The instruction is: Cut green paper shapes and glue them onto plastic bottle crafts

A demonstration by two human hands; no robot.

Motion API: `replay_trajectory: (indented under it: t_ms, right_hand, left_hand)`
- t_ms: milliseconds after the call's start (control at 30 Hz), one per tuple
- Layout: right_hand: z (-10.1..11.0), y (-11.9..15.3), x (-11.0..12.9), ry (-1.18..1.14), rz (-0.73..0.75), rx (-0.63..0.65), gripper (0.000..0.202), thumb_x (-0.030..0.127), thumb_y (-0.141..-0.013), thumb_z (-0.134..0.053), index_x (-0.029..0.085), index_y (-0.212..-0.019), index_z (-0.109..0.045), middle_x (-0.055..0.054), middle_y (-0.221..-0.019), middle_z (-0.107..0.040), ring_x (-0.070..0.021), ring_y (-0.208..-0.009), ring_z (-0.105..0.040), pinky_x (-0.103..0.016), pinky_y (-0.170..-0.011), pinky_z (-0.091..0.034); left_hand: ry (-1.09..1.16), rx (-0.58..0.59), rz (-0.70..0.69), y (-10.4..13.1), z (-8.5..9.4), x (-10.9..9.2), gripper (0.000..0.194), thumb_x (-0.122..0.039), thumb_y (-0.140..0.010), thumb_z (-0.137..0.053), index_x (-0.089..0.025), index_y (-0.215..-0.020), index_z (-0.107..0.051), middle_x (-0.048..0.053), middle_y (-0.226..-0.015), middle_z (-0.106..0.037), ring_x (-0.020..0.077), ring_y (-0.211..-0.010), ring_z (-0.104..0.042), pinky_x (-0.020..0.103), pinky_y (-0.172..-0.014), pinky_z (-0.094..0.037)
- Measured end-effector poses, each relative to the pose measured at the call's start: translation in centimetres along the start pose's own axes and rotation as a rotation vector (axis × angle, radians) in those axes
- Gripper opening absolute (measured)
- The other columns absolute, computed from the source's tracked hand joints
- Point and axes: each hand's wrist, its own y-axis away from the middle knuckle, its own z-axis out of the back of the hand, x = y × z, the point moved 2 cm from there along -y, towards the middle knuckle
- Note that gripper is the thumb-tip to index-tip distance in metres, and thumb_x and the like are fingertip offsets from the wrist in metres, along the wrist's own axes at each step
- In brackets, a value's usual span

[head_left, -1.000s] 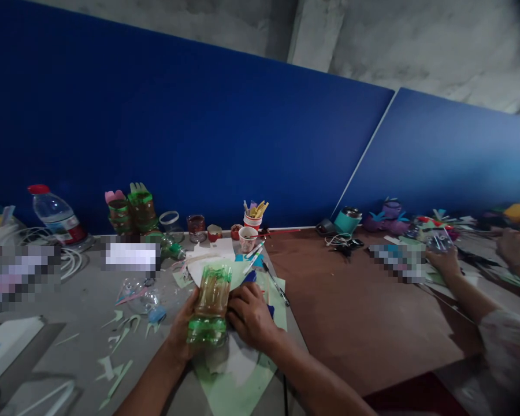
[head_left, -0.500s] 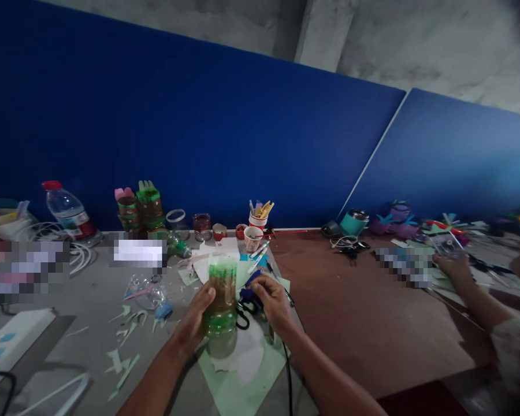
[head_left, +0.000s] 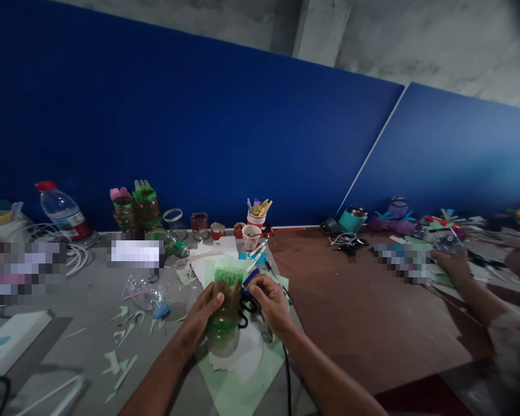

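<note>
My left hand (head_left: pixel 204 312) is closed round the side of a cut clear plastic bottle (head_left: pixel 227 300), painted brown in the middle with green bands at the rim and lower down. The bottle tilts slightly, its bare base over the paper. My right hand (head_left: pixel 269 300) is close to the bottle's right side, thumb and fingers pinched together. What they hold, if anything, is too small to make out. A blue object (head_left: pixel 250 279) shows just behind those fingertips, partly hidden. Black scissor-like loops (head_left: pixel 243 319) lie between my hands. Beneath are white paper (head_left: pixel 242 355) and a pale green sheet (head_left: pixel 238 398).
Green paper scraps (head_left: pixel 113 363) and a clear plastic piece (head_left: pixel 145 294) lie at left. Painted bottles (head_left: pixel 146 208), a paper cup (head_left: pixel 251 236) and a teal flask (head_left: pixel 352 219) line the blue partition (head_left: pixel 199 115). A black cable (head_left: pixel 288 375) runs by my right forearm. Another person's hand (head_left: pixel 453 264) holds clear plastic.
The bottle has tipped a little, its rim now lower and further right. My left thumb has shifted right with it. My right hand stays pinched beside it.
</note>
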Motion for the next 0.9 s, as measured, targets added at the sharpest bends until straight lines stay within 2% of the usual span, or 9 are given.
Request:
replay_trajectory:
  t_ms: [333, 500, 767, 900]
  right_hand:
    - [0.09, -0.21, -0.38, -0.05, -0.03, -0.053, 0.013, 0.03, -0.073, -0.062, 0.019, -0.07, -0.056, 0.003, -0.065, -0.05, -0.0107, -0.061, -0.043, -0.022, -0.059, -0.036]
    - [-0.07, -0.21, -0.56, -0.117, -0.089, -0.05, 0.011, 0.027, -0.072, -0.063, 0.019, -0.07, -0.056, 0.003, -0.064, -0.05, -0.0104, -0.059, -0.042, -0.022, -0.058, -0.035]
    - [-0.23, -0.12, -0.81, -0.185, -0.141, -0.023, 0.017, 0.032, -0.072, -0.066, 0.019, -0.07, -0.055, 0.003, -0.064, -0.048, -0.0099, -0.06, -0.042, -0.021, -0.057, -0.034]
    - [-0.25, -0.15, -0.95, -0.182, -0.157, -0.003, 0.022, 0.037, -0.072, -0.067, 0.019, -0.07, -0.055, 0.003, -0.064, -0.049, -0.0103, -0.06, -0.042, -0.021, -0.057, -0.034]
  left_hand:
    - [0.001, -0.01, 0.043, -0.02, 0.35, 0.52, 0.045, -0.034, -0.07, -0.073, -0.019, -0.112, -0.064, 0.009, -0.109, -0.071, 0.027, -0.099, -0.066, 0.034, -0.082, -0.052]
    - [-0.001, 0.003, 0.041, 0.03, 0.33, 0.46, 0.049, -0.034, -0.073, -0.071, -0.019, -0.119, -0.061, 0.009, -0.113, -0.07, 0.0272, -0.102, -0.065, 0.036, -0.086, -0.051]
    - [-0.006, 0.062, 0.015, -0.12, 0.29, 0.53, 0.045, -0.034, -0.074, -0.07, -0.019, -0.116, -0.063, 0.01, -0.113, -0.07, 0.0267, -0.1, -0.066, 0.036, -0.085, -0.052]
    - [-0.034, 0.029, 0.023, -0.24, 0.63, 0.81, 0.044, -0.035, -0.072, -0.071, -0.019, -0.113, -0.064, 0.008, -0.11, -0.071, 0.0254, -0.099, -0.066, 0.034, -0.084, -0.052]
